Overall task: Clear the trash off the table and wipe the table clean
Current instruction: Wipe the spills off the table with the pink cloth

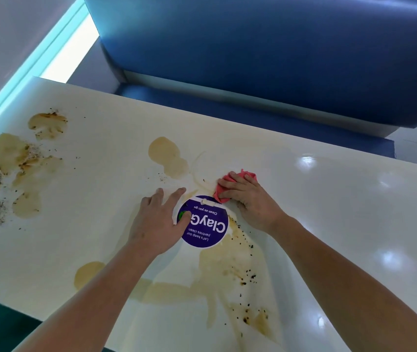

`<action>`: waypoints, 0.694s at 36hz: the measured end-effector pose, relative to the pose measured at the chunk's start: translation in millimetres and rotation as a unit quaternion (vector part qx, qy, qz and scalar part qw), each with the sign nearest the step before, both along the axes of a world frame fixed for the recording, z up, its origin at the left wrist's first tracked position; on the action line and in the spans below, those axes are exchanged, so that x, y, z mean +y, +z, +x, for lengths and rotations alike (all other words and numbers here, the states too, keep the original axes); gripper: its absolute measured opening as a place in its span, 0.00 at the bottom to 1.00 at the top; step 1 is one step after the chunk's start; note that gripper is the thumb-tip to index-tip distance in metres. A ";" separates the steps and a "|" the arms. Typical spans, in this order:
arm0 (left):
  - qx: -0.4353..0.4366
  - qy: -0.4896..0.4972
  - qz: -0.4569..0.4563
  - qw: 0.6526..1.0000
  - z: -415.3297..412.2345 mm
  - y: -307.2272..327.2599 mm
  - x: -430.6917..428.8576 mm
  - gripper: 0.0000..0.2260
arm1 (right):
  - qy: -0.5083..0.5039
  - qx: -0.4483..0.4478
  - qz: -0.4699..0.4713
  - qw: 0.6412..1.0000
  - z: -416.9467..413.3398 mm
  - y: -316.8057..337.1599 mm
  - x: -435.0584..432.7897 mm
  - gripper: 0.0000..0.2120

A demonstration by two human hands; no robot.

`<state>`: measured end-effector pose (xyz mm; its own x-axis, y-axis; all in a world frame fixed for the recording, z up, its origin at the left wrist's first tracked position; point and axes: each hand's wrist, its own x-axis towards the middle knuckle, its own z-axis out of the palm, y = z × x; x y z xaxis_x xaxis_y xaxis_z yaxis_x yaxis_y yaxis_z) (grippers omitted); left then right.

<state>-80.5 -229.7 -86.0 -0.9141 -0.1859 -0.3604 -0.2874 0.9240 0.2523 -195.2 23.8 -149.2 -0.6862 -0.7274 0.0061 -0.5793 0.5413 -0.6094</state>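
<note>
A white table (329, 212) carries brown spill stains with dark crumbs, one patch at the far left (16, 161), one at the middle (166, 156) and one near the front edge (230, 275). My right hand (248, 199) presses a crumpled red cloth (240, 177) flat onto the table beside a faint ring mark. A round purple sticker (207, 224) is stuck at the table's centre. My left hand (159, 219) rests on the table with straight, spread fingers, its thumb on the sticker's left edge.
A blue padded bench seat (265, 59) runs along the far side of the table. A bright glass strip and grey wall (37, 54) stand at the left. The right part of the table shows only glare spots.
</note>
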 end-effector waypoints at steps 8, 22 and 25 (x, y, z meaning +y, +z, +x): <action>0.012 0.026 0.038 0.999 0.1 2.3 2.1 0.30 | -0.028 0.020 0.005 0.999 22.2 -1.6 33.2 0.23; 0.095 0.001 0.055 0.994 45.4 -4.3 45.2 0.27 | -0.143 0.015 -0.009 0.990 112.8 -4.7 52.2 0.19; 0.101 0.006 0.043 0.994 52.7 -7.5 45.8 0.27 | -0.169 0.008 0.024 0.985 104.7 -1.8 40.2 0.22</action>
<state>-27.8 -183.8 -93.5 -0.9674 -0.1731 -0.1851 -0.2333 0.8936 0.3836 -90.5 64.0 -150.9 -0.8892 -0.4574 -0.0110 -0.3701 0.7332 -0.5705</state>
